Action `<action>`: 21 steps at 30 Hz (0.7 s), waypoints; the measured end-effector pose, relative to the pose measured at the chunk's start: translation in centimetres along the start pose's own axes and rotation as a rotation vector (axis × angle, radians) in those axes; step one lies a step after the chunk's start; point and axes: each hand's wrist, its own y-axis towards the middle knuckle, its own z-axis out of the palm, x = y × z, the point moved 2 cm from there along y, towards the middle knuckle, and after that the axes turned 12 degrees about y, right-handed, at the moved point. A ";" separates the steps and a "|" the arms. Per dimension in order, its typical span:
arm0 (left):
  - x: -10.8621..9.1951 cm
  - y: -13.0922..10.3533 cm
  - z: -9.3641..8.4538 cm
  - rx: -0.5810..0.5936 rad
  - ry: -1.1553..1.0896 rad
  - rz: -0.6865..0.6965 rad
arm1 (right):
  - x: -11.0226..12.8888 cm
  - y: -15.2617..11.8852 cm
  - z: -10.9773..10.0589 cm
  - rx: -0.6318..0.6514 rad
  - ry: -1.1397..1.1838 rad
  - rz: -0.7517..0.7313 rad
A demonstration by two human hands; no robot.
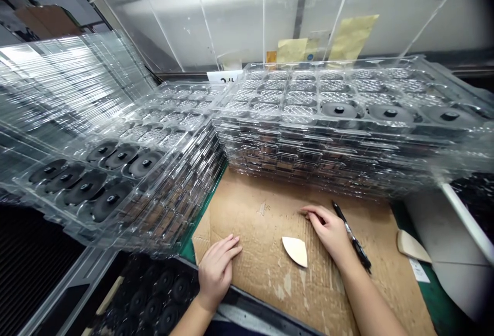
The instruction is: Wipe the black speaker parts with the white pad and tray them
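Note:
My left hand rests on the left front edge of a brown cardboard sheet, palm down, fingers stretched out, with nothing visible in it. Over the right half of the same sheet lies my right hand; its index finger reaches left with the thumb close below, and I see nothing held there. Between the hands is a cream wedge-shaped piece with a curved edge. A black pen lies just right of my right hand, beside the wrist.
Stacked clear plastic trays stand behind the cardboard, some pockets holding black round parts. Another tray stack is at left. A second cream piece sits at right near a white bin. More black parts lie low at front left.

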 end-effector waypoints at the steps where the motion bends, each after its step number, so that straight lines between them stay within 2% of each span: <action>1: 0.0 0.1 -0.1 -0.003 -0.005 -0.001 | 0.0 0.0 0.0 -0.001 -0.003 0.002; 10: -0.2 0.2 -0.2 -0.037 -0.066 -0.032 | -0.2 -0.3 0.0 0.009 -0.042 0.004; 14: -0.4 0.4 -0.3 -0.007 -0.094 -0.063 | -0.8 -0.5 0.0 0.006 -0.060 0.027; 18: -0.3 -0.5 -2.1 0.062 -0.161 -0.094 | -1.6 -0.6 -0.2 0.007 -0.088 0.057; 21: 0.3 -2.8 -4.2 0.065 -0.223 -0.202 | -1.7 -0.5 -0.3 0.009 -0.126 0.075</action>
